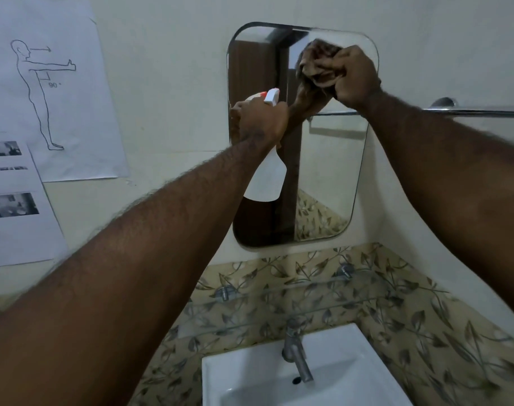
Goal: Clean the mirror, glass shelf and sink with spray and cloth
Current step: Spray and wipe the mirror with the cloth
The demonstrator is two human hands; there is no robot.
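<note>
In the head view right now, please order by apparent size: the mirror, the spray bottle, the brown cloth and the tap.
1. mirror
2. spray bottle, partly hidden by the left hand
3. and 4. brown cloth and tap: they look alike, and the cloth is bunched in the right hand, so unranked.

This is a small bathroom. A rounded mirror [296,136] hangs on a pale wall above a glass shelf [279,312] and a white sink [249,373] with a metal tap [296,353]. Leaf-patterned tiles [411,332] line the splashback, a chrome towel rail [455,112] runs along the right, and printed instruction sheets [44,83] are stuck on the left.
</note>
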